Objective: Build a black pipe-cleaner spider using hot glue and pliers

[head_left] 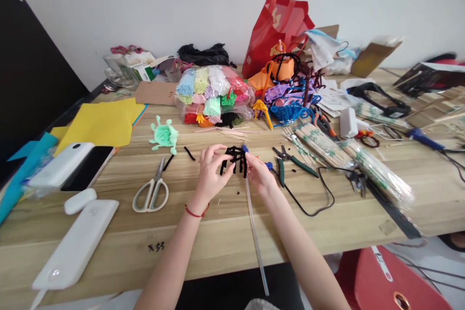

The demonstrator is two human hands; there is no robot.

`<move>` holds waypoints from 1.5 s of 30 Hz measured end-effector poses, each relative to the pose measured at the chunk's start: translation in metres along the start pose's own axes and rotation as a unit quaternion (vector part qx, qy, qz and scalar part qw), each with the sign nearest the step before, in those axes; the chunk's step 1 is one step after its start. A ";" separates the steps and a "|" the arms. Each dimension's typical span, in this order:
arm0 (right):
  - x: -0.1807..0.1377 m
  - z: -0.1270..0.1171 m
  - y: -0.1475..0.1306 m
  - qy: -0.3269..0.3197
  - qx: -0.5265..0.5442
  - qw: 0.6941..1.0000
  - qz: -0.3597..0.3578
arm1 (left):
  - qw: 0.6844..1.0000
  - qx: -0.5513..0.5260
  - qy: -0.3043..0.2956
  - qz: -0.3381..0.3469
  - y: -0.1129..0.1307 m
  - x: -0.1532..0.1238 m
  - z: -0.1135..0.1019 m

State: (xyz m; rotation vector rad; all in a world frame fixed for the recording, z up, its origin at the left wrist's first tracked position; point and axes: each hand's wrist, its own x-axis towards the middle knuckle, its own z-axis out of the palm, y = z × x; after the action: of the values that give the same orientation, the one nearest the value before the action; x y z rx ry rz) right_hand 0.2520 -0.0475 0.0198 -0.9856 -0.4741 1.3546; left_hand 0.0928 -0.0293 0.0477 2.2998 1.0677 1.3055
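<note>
In the middle of the head view, a black pipe-cleaner figure (235, 154) with several bent legs is held up between my two hands. My left hand (211, 170) pinches its left side, thumb below and fingers above. The fingers of my right hand (260, 170) close on its right side. Just behind it lies a blue glue gun, partly hidden, with a long clear glue stick (255, 237) running toward the table's front edge. Green-handled cutting pliers (296, 161) rest right of my right hand. Left of my left hand are scissors (152, 191) and short black pipe-cleaner pieces (189, 153).
A mint-green pipe-cleaner piece (164, 135) lies at left, near yellow sheets (100, 123), a phone (88, 168) and a white power bank (78, 244). Behind are a bag of coloured pipe cleaners (214, 92) and a red bag (276, 29). Wrapped stick bundles (323, 145) and a black cable (327, 196) lie right.
</note>
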 end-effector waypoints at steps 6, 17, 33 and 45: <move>0.001 -0.002 0.001 0.002 0.002 1.000 0.014 | 1.000 -0.004 -0.023 -0.006 0.001 0.001 -0.002; -0.007 0.004 -0.007 0.003 0.000 1.000 0.014 | 1.000 -0.010 -0.016 0.002 -0.002 0.000 0.003; -0.012 0.010 -0.012 0.030 -0.040 0.998 -0.024 | 0.999 -0.034 -0.014 -0.038 0.001 -0.001 0.003; -0.013 0.010 -0.014 0.038 -0.054 0.996 -0.065 | 0.997 -0.029 -0.038 -0.058 0.000 0.001 0.004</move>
State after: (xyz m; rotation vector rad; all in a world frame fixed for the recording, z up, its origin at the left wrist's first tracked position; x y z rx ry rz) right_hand 0.2501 -0.0554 0.0393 -1.0721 -0.5481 1.1797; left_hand 0.0959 -0.0282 0.0460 2.1925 1.1064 1.1793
